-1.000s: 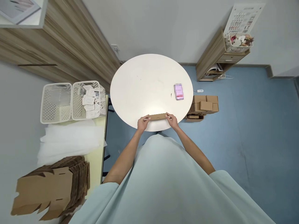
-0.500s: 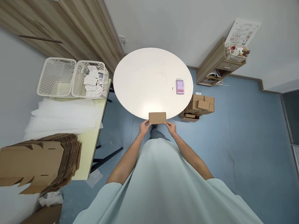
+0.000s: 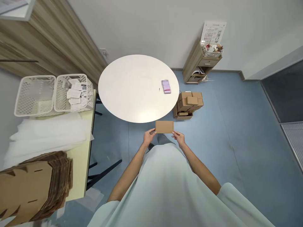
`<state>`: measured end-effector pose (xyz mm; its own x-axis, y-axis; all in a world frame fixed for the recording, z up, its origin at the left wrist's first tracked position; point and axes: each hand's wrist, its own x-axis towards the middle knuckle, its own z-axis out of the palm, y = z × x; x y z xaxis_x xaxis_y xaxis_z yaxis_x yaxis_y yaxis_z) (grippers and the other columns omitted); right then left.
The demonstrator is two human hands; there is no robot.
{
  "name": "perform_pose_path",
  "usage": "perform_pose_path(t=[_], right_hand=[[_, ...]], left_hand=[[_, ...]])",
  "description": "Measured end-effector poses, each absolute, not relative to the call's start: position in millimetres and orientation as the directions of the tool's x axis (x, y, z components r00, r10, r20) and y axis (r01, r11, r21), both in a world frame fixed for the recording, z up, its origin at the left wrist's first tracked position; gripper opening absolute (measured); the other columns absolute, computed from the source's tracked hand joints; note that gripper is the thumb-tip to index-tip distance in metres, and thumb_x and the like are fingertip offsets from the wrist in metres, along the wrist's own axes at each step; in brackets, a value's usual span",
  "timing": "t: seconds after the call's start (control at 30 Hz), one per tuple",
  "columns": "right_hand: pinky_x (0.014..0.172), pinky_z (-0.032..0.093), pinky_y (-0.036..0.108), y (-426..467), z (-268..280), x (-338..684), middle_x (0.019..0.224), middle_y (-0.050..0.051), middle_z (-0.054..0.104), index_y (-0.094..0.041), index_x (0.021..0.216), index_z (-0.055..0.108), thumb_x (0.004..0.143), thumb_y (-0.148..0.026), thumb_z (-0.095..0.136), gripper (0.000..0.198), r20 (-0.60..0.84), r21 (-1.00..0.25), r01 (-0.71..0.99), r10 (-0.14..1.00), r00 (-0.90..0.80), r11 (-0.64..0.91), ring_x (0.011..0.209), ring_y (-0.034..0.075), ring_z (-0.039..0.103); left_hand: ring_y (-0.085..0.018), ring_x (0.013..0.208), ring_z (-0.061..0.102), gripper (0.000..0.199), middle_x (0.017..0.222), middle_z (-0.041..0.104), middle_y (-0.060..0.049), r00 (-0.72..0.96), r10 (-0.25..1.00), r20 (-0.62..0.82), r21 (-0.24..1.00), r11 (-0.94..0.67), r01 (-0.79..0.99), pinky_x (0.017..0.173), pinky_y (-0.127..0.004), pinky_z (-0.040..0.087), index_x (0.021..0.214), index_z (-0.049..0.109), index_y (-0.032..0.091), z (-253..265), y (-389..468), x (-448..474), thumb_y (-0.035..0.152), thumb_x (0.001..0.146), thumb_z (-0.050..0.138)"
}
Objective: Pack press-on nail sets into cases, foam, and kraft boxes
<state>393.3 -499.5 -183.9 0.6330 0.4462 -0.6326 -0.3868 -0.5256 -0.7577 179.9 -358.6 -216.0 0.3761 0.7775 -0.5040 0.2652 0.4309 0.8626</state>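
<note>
A closed brown cardboard box is held level in front of my body, just off the near edge of the white oval table. My left hand grips its left near corner between thumb and fingers. At the right near corner, my right hand pinches the box the same way. On the table's right side lies a blurred pink-purple item, with a small dark mark beside it.
Several brown boxes are stacked on the floor right of the table. To my left, a pale yellow table bears two white baskets, white foam sheets and flattened cardboard. A wooden cabinet stands by the wall.
My view has swung to the right, so the oval table sits further left. The box, still in both hands, has moved from over the table's edge to clear of it.
</note>
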Motion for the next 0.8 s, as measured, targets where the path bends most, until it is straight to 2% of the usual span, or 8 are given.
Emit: perform_pose_path(t=[0.33,0.53,0.67,0.8], right_hand=[[0.063,0.055,0.030,-500,-168,477,0.104,0.013,0.084,-0.015,0.103,0.085,0.061,-0.055,0.096,0.058,-0.560,-0.820,-0.407,0.413,0.718,-0.403,0.077,0.023,0.078],[0.066,0.056,0.031,-479,-181,570,0.106,0.013,0.084,-0.015,0.107,0.084,0.069,-0.060,0.090,0.058,-0.541,-0.820,-0.375,0.373,0.754,-0.432,0.082,0.026,0.081],[0.067,0.056,0.029,-459,-191,649,0.110,0.014,0.083,-0.015,0.111,0.084,0.076,-0.057,0.087,0.055,-0.551,-0.806,-0.376,0.349,0.758,-0.457,0.085,0.025,0.082],[0.071,0.059,0.030,-440,-200,728,0.117,0.014,0.082,-0.014,0.116,0.084,0.081,-0.052,0.085,0.052,-0.550,-0.799,-0.357,0.345,0.761,-0.485,0.086,0.024,0.082]], left_hand=[[-0.034,0.121,0.077,0.037,0.134,0.078,-0.013,0.504,0.742,-0.442,0.891,0.296,0.345,0.113,-0.049,0.058,0.124,0.080,0.018,-187,-333,278,0.029,0.088,0.082],[-0.031,0.119,0.077,0.037,0.140,0.075,-0.011,0.581,0.698,-0.419,0.892,0.195,0.408,0.109,-0.046,0.059,0.132,0.077,0.022,-184,-303,381,0.025,0.095,0.074],[-0.029,0.110,0.079,0.038,0.142,0.073,-0.012,0.587,0.698,-0.409,0.873,0.113,0.474,0.105,-0.044,0.060,0.133,0.077,0.023,-192,-280,467,0.030,0.095,0.076],[-0.030,0.108,0.079,0.038,0.140,0.073,-0.011,0.573,0.678,-0.460,0.823,0.084,0.561,0.103,-0.041,0.060,0.132,0.078,0.021,-202,-261,544,0.024,0.094,0.077]])
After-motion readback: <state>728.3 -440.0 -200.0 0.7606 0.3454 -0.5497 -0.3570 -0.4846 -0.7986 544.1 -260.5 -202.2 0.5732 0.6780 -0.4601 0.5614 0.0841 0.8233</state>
